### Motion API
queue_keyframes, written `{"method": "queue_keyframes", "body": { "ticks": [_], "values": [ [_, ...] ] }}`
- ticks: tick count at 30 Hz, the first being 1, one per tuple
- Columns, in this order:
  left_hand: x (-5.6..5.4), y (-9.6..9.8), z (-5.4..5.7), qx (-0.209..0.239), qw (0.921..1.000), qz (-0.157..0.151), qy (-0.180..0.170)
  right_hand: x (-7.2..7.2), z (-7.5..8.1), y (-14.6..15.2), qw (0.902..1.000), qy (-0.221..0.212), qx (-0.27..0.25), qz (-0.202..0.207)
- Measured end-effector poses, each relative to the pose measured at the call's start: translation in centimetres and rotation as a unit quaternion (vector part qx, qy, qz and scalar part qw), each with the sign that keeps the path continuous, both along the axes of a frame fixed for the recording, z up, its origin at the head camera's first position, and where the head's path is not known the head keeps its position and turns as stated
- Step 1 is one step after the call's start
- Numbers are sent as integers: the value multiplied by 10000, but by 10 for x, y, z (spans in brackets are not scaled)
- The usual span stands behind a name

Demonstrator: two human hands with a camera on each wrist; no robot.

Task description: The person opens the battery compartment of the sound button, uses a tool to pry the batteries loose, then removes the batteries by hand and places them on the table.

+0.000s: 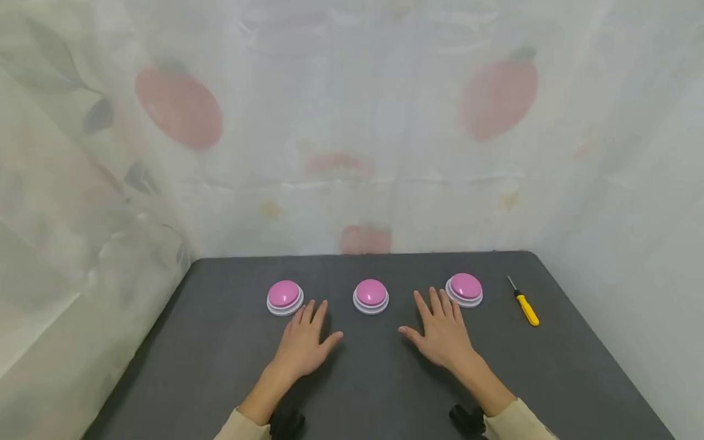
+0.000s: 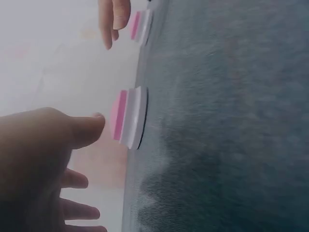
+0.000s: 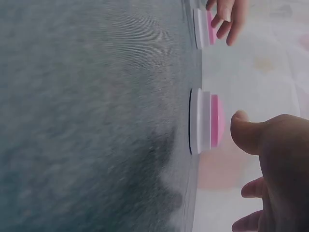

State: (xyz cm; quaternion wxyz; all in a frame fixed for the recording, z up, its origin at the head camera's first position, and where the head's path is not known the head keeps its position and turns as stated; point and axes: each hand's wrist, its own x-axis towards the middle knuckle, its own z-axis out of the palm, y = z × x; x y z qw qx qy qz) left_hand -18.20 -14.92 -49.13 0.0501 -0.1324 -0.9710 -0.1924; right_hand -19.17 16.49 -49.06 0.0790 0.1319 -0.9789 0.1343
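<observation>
Apparently no press made, all three remaining | left hand splayed, empty, 5 o'clock of left button | right hand likewise, 7 o'clock of right button | middle button 12 o'clock, between

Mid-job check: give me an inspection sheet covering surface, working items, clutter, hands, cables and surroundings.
Surface: dark grey table, rounded far corners.
Job's things: three pink buttons on white bases, spaced across the table's far part: left button, middle button, right button.
Clutter: yellow-handled screwdriver lying right of the right button, tip pointing away from the person.
Grippers: left hand open near the left button; right hand open near the right button; both hold nothing.
Cables: nothing seen.
Surroundings: pale sheeting behind and at both sides, with red fruit-like prints on the back.
</observation>
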Motion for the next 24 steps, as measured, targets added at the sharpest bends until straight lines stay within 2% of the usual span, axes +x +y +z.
{"method": "queue_keyframes", "body": {
  "ticks": [8,13,18,24],
  "values": [
    [-27,11,12,950,9954,-104,-6,-22,7,-7,9992,-1,-396,24],
    [-39,15,15,1400,9898,-170,-224,-38,8,-13,9977,-119,-661,94],
    [-50,19,15,1781,9830,-273,-359,-53,8,-19,9948,-213,-973,211],
    [-65,22,7,2114,9765,-354,-229,-63,3,-28,9842,-519,-1632,458]
  ]
}}
